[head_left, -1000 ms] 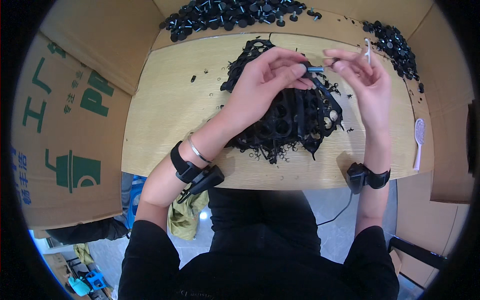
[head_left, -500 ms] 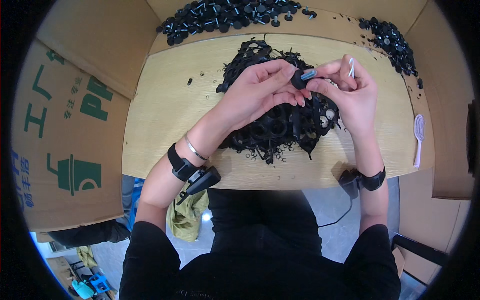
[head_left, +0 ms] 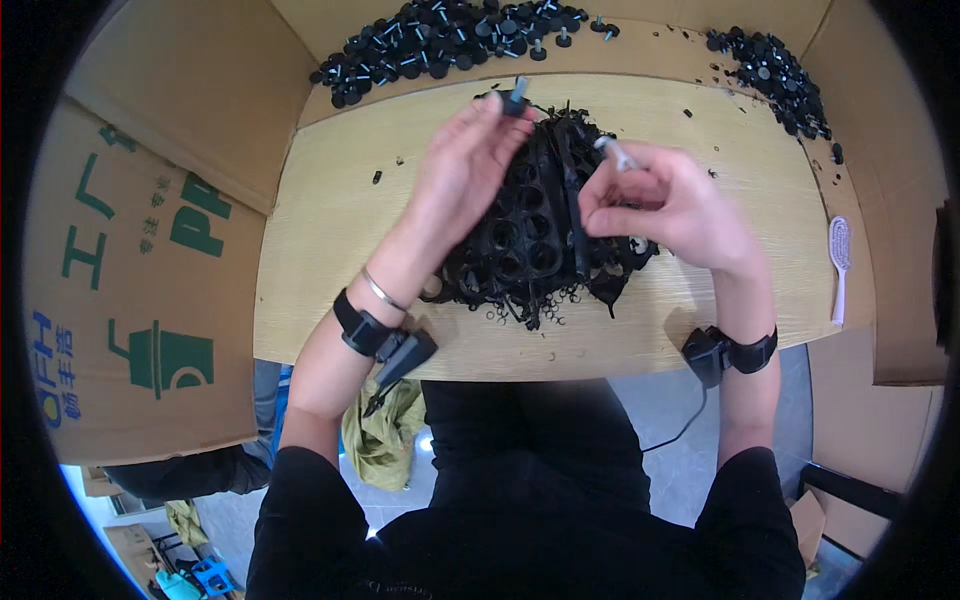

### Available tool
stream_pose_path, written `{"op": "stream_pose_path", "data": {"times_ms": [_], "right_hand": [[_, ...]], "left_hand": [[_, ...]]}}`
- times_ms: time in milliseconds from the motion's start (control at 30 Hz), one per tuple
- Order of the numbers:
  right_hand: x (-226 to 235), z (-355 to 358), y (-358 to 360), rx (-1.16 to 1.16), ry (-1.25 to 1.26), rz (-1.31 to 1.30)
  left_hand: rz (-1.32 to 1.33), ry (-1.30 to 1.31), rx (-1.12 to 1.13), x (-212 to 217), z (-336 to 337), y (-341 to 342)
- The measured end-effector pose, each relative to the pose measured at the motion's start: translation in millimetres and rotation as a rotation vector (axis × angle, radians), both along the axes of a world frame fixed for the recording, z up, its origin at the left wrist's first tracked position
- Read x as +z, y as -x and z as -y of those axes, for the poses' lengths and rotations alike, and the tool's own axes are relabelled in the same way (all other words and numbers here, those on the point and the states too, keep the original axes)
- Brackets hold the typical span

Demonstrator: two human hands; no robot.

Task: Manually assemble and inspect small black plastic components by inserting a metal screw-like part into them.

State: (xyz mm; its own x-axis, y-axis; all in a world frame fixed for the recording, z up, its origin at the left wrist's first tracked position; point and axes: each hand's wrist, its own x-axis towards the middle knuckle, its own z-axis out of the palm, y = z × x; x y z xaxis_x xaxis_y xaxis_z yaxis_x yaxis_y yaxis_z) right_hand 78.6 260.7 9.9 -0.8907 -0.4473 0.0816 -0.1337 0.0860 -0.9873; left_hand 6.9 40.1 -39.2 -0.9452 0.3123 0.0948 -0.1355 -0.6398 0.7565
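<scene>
Between the thumb and fingers of my left hand (head_left: 470,150) is a bolt with a round black head (head_left: 514,105), its metal shank pointing up. The hand is above the far left part of a black rubber pile. My right hand (head_left: 665,200) is closed over the right part of the pile, fingers curled and slightly blurred. A small white piece (head_left: 614,154) of unclear kind sticks out from those fingers. Under both hands lies the heap of black moulded rubber sheets (head_left: 520,240), with round holes and thin scraps along its edges.
Many black-headed bolts (head_left: 440,45) are heaped on cardboard at the back left. A smaller heap of black parts (head_left: 775,80) lies at the back right. A pale hairbrush (head_left: 839,265) rests at the table's right edge. Cardboard walls (head_left: 150,280) enclose the table.
My hands have moved apart. The left carried the bolt up and to the left, toward the bolt heap; the right came down and slightly left over the rubber pile, its fingers curling.
</scene>
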Motion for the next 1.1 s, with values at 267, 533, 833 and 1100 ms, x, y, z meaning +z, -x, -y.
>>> {"op": "stream_pose_path", "data": {"times_ms": [267, 533, 833, 1100], "right_hand": [[-33, 4, 18, -0.186, -0.280, -0.217], [-32, -2, 23, -0.405, -0.360, -0.429], [-73, -177, 103, -1.256, -0.749, -0.632], [-126, -320, 125, -1.478, -0.840, -0.419]], "left_hand": [[-0.237, 0.514, -0.059, 52, 42, 69], [-0.293, 0.416, 0.001, 90, 38, 105], [-0.165, 0.562, -0.342, 39, 39, 4], [-0.162, 0.477, -0.308, 11, 34, 4]]}}
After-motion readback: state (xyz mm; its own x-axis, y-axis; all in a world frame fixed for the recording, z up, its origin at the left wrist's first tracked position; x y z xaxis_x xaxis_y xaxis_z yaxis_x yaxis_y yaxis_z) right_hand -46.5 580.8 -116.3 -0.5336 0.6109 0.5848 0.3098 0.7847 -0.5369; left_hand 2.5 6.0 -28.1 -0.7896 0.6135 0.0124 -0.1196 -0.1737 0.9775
